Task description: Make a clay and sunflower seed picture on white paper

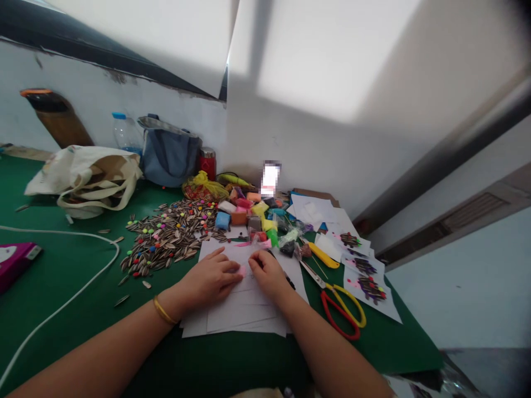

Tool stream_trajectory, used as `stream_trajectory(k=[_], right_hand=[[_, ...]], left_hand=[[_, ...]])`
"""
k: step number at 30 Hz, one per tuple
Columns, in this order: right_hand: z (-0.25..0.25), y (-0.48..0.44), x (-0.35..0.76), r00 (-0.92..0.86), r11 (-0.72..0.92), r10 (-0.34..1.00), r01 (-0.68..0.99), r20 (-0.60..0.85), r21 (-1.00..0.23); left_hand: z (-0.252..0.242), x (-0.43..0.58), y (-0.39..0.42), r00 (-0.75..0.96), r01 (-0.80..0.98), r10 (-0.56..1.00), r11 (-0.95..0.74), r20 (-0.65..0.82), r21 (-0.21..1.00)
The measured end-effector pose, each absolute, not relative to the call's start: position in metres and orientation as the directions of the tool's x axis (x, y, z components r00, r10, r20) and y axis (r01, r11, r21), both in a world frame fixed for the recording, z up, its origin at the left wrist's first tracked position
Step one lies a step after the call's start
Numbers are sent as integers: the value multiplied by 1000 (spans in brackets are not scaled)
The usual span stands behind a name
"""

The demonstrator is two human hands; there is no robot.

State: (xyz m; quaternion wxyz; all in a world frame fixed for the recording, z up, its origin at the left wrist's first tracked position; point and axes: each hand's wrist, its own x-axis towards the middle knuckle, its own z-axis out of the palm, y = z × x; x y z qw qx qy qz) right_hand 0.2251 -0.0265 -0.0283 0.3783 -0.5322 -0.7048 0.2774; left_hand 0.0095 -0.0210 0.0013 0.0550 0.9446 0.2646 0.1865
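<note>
The paper sheets (244, 309) are thin and smooth with no shine, and they lie on a green table cover (74, 276) that looks like soft, dull cloth. The scissors (340, 304) have shiny metal blades and smooth plastic handles, the bangle (164, 312) is shiny gold metal, and the bottle (122, 130) is clear plastic. The tote bag (87, 177) and the blue bag (170, 155) are dull cloth, the clay lumps (244, 213) look soft and matt, and the seeds (170, 237) have dry, striped shells.
</note>
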Motion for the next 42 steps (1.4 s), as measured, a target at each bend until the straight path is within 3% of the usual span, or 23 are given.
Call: stream_trajectory(k=[7,13,29,35,42], right_hand=[[-32,-24,226,-158,308,951,512,265,-802],[-34,-23,226,-155,315,949,491,275,-812],[-36,-22,226,-156,306,952,490,263,-816],[-32,-23,228,-176,318,948,517,265,-795],[-28,-28,229,-312,431,902,615,299,-660]], left_hand=[[3,14,-24,781,556,564,-823,266,114],[2,12,-22,790,534,561,-828,250,170],[-9,16,-21,747,595,612,-789,260,152],[-11,8,-14,742,571,619,-784,257,242],[-7,4,-10,729,531,634,-762,259,370]])
